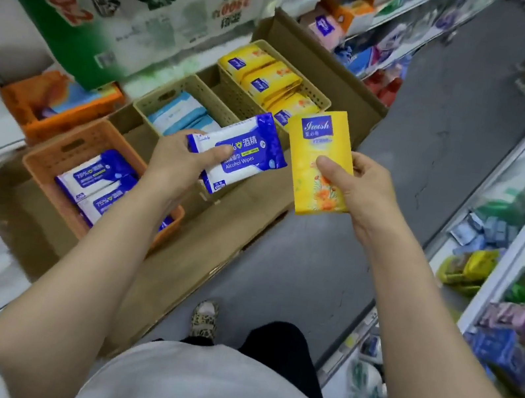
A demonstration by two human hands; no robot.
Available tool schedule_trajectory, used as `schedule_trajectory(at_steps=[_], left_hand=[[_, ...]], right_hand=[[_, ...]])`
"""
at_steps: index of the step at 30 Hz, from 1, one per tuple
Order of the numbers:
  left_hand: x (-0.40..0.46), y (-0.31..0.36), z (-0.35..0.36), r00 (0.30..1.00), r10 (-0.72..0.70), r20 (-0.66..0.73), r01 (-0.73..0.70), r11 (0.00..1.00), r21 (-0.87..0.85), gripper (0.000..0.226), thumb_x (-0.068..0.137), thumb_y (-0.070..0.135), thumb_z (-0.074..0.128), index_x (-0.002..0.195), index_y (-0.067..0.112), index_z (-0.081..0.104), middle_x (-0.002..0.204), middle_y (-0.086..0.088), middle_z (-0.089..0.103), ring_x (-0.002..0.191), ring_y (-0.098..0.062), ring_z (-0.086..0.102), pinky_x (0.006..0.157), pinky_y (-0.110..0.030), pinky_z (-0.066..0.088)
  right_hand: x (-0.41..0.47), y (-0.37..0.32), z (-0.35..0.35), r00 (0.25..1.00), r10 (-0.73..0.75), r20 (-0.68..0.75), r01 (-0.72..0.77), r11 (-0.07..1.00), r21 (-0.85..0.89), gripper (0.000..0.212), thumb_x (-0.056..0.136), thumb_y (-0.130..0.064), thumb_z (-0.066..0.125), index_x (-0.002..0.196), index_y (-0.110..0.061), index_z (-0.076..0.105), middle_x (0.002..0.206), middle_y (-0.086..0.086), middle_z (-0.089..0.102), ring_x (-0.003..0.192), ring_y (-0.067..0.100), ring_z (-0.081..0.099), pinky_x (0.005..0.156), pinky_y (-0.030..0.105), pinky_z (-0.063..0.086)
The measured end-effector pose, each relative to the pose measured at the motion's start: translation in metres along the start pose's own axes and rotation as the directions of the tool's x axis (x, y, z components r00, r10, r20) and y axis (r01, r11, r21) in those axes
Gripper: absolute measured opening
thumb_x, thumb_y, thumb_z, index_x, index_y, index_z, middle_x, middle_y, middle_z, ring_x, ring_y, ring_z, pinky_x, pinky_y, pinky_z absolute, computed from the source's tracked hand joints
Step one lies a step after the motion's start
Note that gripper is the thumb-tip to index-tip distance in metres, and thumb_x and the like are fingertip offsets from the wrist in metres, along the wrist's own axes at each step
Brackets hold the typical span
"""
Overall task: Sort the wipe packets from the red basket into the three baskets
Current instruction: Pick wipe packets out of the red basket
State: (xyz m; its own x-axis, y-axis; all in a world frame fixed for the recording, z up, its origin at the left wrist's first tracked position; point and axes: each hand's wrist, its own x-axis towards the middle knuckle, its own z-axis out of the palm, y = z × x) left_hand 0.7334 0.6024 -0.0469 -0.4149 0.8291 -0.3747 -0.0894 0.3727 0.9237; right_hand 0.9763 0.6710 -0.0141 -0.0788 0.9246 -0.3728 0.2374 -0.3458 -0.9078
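in a shop aisle, seen from the head camera, a person stands over a flat cardboard sheet (209, 259) on the floor with three baskets in a row on it. the left hand (176, 163) grips a blue and white alcohol wipe packet (241, 150), thumb curled over its face, holding it in the air above the gap between the baskets. the right hand (360, 187) pinches a yellow packet (319, 159) by its lower half, thumb on the front, holding it upright just beside the blue one.

the orange basket (52, 160), nearest, already has several blue alcohol packets lying in it. the middle beige basket (152, 100) holds pale blue and white packets. the far beige basket (316, 95) holds a row of yellow packets. so all three kinds have been started, and the sorting looks well under way.

the red basket is not clearly in view, so how many packets are left cannot be told. judging by colour, the blue packet belongs in the orange basket and the yellow one in the far basket.
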Motion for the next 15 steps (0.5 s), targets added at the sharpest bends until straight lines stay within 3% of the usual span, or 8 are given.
schedule_trajectory(at_steps=[3, 8, 15], left_hand=[[0.025, 0.008, 0.034, 0.999, -0.031, -0.025, 0.031, 0.999, 0.008, 0.044, 0.074, 0.029, 0.084, 0.109, 0.008, 0.066, 0.092, -0.007, 0.076, 0.077, -0.015, 0.074, 0.071, -0.032, 0.059], [0.047, 0.012, 0.086, 0.978, -0.098, -0.187, 0.09, 0.995, -0.047, 0.037, 0.078, 0.021, 0.082, 0.108, 0.008, 0.064, 0.092, -0.006, 0.075, 0.069, -0.009, 0.072, 0.064, -0.024, 0.057], [0.07, 0.019, 0.125, 0.925, -0.175, -0.338, 0.116, 0.975, -0.188, 0.034, 0.077, 0.023, 0.083, 0.104, 0.012, 0.066, 0.091, -0.005, 0.076, 0.076, -0.013, 0.074, 0.071, -0.03, 0.059]], right_hand=[[0.044, -0.003, -0.025, 0.999, 0.004, 0.051, -0.003, 1.0, -0.007, 0.044, 0.079, -0.029, 0.082, 0.116, -0.013, 0.065, 0.102, 0.003, 0.075, 0.086, 0.016, 0.074, 0.069, 0.029, 0.058], [0.119, -0.021, -0.055, 0.97, 0.01, 0.245, 0.017, 0.994, -0.105, 0.038, 0.081, -0.023, 0.081, 0.113, -0.014, 0.063, 0.101, 0.002, 0.074, 0.077, 0.009, 0.073, 0.059, 0.021, 0.055], [0.22, -0.038, -0.065, 0.91, -0.01, 0.414, 0.121, 0.962, -0.244, 0.038, 0.079, -0.022, 0.082, 0.111, -0.011, 0.065, 0.102, 0.005, 0.074, 0.081, 0.014, 0.073, 0.069, 0.029, 0.06]])
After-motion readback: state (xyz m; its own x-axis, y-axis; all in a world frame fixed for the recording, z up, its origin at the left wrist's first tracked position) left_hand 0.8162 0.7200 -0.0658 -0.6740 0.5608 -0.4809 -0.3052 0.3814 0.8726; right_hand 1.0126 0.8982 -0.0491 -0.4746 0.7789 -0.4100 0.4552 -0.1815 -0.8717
